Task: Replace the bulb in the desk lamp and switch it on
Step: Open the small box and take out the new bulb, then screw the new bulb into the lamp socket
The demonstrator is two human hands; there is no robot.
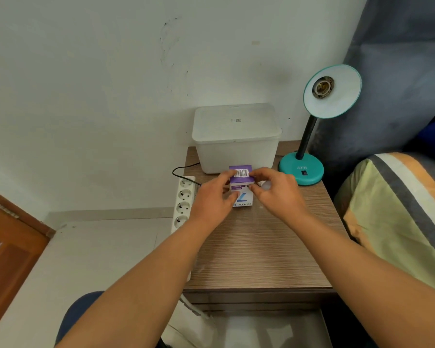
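Observation:
A teal desk lamp [302,170] stands at the back right of the wooden bedside table [256,249]. Its shade [342,96] is tilted toward me, and the socket [323,87] inside holds no bulb. A rocker switch [304,173] sits on the lamp's base. A purple and white bulb box [241,183] stands upright in the middle of the table. My left hand [212,198] grips its left side. My right hand [276,194] pinches the top flap from the right. Something pale shows behind my right fingers; I cannot tell what it is.
A white lidded plastic bin [236,139] stands behind the box against the wall. A white power strip [183,204] hangs at the table's left edge with a black cable [180,172] plugged in. A bed with a striped pillow [399,212] lies to the right. A wooden door [8,244] is at left.

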